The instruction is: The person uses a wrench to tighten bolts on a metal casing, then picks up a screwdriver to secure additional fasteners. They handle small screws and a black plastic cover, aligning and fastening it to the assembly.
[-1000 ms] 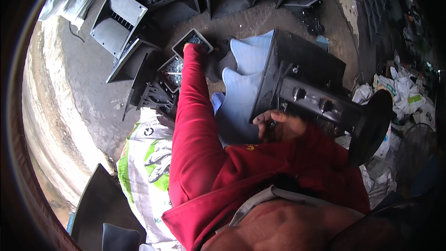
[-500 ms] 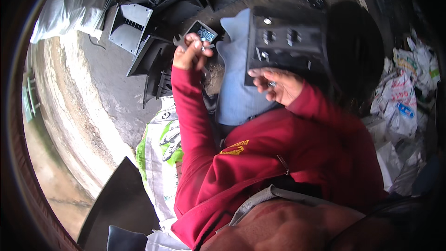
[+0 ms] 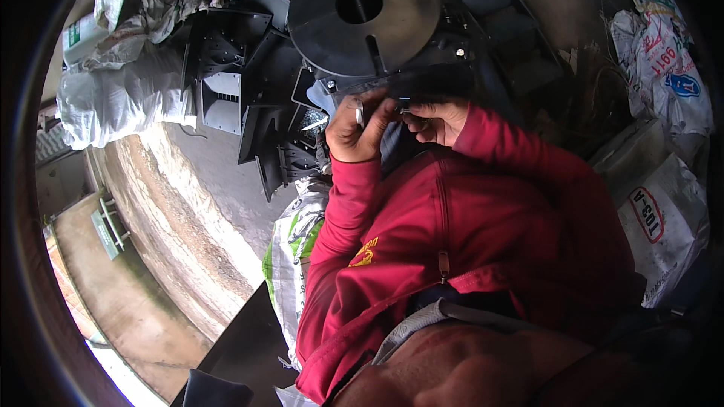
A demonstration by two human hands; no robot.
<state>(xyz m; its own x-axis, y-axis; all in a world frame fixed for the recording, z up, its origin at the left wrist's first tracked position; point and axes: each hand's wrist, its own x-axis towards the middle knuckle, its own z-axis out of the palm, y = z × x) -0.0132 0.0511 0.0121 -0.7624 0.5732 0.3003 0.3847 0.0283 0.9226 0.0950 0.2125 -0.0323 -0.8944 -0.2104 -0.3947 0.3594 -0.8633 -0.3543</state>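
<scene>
A black metal assembly (image 3: pixel 445 56) rests over my lap, topped by a round black disc (image 3: pixel 411 34) with a centre hole and a slot. At its near edge, my left hand (image 3: pixel 353 132) is closed around a wrench (image 3: pixel 359 113), whose silver end shows beside the fingers; the rest is hidden. Just to the right, my right hand (image 3: pixel 441 119) pinches a small metal fastener (image 3: pixel 406 110), too small to tell whether bolt or nut. The fingertips of both hands nearly meet under the disc's near side. A bright bolt head (image 3: pixel 460 53) shows on the assembly.
Several black metal brackets (image 3: pixel 260 128) lie at the left, near a small tray of fasteners (image 3: pixel 311 119). A white-and-green sack (image 3: pixel 290 237) stands by my left arm. Wrapped white bundles (image 3: pixel 121 98) are at the far left, printed white bags (image 3: pixel 664 68) at the right.
The black assembly has turned, so its disc, earlier in shadow at the right, now faces up in front of me. My hands have come together at its near edge. The view has shifted.
</scene>
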